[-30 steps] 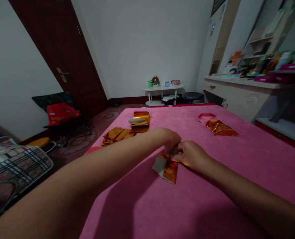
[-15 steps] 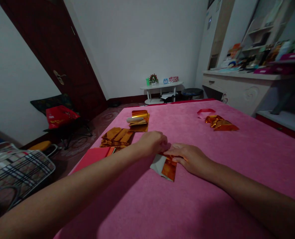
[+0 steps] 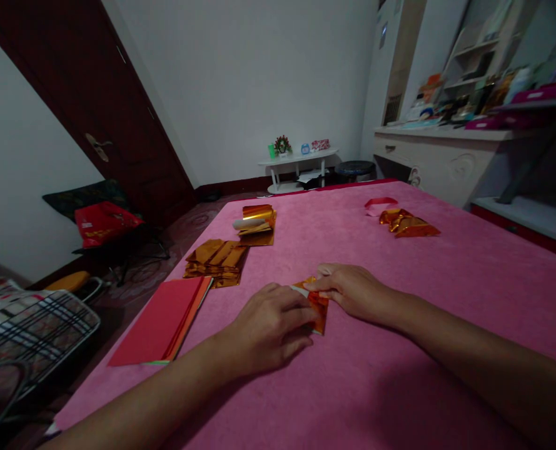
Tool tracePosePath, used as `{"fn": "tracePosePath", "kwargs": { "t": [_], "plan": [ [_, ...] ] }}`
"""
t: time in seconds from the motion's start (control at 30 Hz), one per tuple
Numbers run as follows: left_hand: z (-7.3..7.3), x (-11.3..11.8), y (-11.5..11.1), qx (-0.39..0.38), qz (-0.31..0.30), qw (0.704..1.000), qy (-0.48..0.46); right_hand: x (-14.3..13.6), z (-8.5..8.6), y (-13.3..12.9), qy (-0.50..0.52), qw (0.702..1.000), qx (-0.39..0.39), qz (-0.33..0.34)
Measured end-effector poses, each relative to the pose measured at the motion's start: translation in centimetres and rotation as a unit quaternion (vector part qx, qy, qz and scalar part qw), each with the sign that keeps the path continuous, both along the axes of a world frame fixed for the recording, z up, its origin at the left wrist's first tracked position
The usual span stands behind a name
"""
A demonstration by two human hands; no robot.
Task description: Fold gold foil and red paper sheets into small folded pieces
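The foil piece (image 3: 321,306) is small, shiny orange-gold on its face, with a strip of grey-white backing showing near its far edge; its surface looks creased. It lies flat on the pink cloth (image 3: 353,394) between the two hands. The left hand (image 3: 271,325) reaches in from seven o'clock, half open, thumb parted from its bent fingers, which lie over the foil's near-left part and hide much of it. The right hand (image 3: 353,289) comes from four o'clock, fingertips on the foil's far-right edge; whether they pinch or only press, I cannot tell.

Taking the foil as the clock's centre, a red paper stack (image 3: 158,322) lies at nine, a gold paper stack (image 3: 219,259) at ten, and a gold roll (image 3: 259,215) at eleven. A pink ribbon loop (image 3: 381,203) sits at one, just beside folded gold foil (image 3: 411,226) at two. Only the hands cover the piece.

Its visible gold part runs longest from eleven towards five; the full outline is hidden.
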State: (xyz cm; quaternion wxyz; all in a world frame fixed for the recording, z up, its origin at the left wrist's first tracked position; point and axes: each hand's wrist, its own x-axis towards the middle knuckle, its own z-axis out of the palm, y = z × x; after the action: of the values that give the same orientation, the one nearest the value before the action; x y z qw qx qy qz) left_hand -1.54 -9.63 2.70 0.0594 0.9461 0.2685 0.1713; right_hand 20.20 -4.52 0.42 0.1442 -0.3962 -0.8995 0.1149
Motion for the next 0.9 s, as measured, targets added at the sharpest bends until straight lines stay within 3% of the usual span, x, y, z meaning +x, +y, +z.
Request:
{"fn": "tracePosePath", "kwargs": {
  "t": [0.3,0.5,0.7,0.9],
  "plan": [
    [-1.4,0.3,-0.8,0.061,0.024,0.998,-0.003,-0.2,0.4,-0.2,0.008,1.000,-0.011,-0.007],
    [-2.1,-0.1,-1.3,0.030,0.040,0.997,-0.051,-0.2,0.9,-0.7,0.015,0.999,-0.040,-0.006],
    [-1.4,1.0,-1.4,-0.023,0.115,0.991,-0.060,-0.2,0.8,-0.4,0.028,0.998,-0.051,-0.004],
    [-1.6,2.3,-1.6,0.075,0.111,0.991,0.020,-0.1,0.8,-0.5,0.043,0.997,-0.060,-0.014]
  ]
}}
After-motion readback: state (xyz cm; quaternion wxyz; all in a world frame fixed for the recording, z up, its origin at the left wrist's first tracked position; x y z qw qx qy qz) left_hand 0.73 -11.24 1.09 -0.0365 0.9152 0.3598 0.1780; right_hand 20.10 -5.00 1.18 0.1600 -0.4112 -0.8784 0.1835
